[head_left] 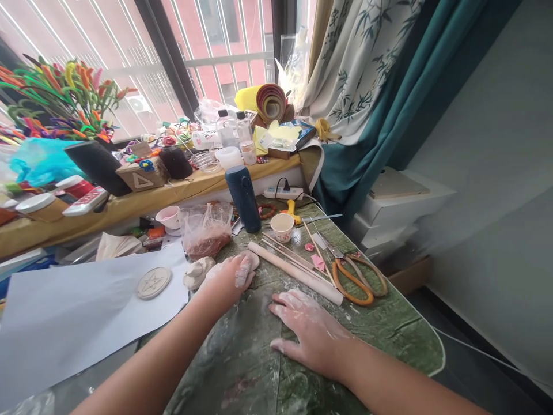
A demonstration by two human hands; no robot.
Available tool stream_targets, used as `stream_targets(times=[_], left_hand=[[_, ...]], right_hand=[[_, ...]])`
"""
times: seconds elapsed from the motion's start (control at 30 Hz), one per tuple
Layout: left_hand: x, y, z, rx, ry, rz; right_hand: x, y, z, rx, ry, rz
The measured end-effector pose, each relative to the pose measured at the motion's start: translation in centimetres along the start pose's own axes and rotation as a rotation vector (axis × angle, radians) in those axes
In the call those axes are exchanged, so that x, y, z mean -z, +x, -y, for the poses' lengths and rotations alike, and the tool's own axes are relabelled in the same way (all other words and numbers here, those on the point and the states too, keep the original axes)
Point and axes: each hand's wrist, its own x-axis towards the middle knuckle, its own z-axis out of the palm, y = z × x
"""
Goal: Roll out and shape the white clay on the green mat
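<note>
My left hand (231, 276), dusted white, curls over a pale lump of clay (254, 259); only the clay's far edge shows past the fingers. My right hand (309, 325), also coated in white, lies palm down on the green tabletop (389, 346) with thumb and fingers apart and nothing in it. Just beyond it a pale wooden rolling pin (298, 274) rests slantwise. Left of my left hand sits another lump of whitish clay (197, 272). On a white paper sheet (86, 323) at the left is a round clay disc (154, 283) marked with a star.
Large orange-handled scissors (354, 282), thin sticks (317, 248) and pink scraps (318, 262) lie right of the rolling pin. Behind stand a paper cup (282, 227), a dark blue bottle (243, 199) and a plastic bag (207, 230) of brown material. A crowded windowsill (207, 193) runs behind.
</note>
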Motion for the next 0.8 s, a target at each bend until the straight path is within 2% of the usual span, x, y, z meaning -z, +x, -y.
stream_targets(times=[0.1, 0.23, 0.27, 0.33, 0.4, 0.43, 0.53, 0.6, 0.67, 0.8], left_hand=[[0.9, 0.2, 0.8, 0.035, -0.038, 0.01], [2.6, -0.1, 2.4, 0.159, -0.141, -0.104], [3.0, -0.5, 2.7, 0.223, -0.257, -0.138], [3.4, -1.9, 3.1, 0.377, -0.648, -0.166], [3.2, -3.7, 3.1, 0.512, -1.067, -0.119], [3.0, -4.7, 2.9, 0.547, -1.207, -0.062], [2.1, -7.5, 2.1, 0.57, -1.358, 0.12], [2.2, -9.0, 1.7, 0.54, -1.363, 0.166], [3.2, -10.1, 1.9, 0.524, -1.365, 0.103], [7.4, -11.3, 3.4, 0.575, -1.507, -0.162]], right_hand=[[-0.1, 0.0, -0.2, -0.001, 0.02, -0.007], [-0.3, -0.2, -0.3, 0.019, 0.042, -0.044], [-0.3, -0.3, -0.4, 0.03, 0.045, -0.056], [-0.4, -0.3, -0.6, 0.057, 0.053, -0.094], [-0.5, -0.3, -0.9, 0.095, 0.058, -0.151], [-0.6, -0.3, -1.1, 0.118, 0.057, -0.182], [-0.7, -0.2, -1.4, 0.172, 0.043, -0.25], [-0.6, -0.2, -1.3, 0.177, 0.031, -0.26], [-0.5, -0.2, -1.1, 0.164, 0.021, -0.256], [-0.4, -0.1, -1.0, 0.128, 0.011, -0.267]])
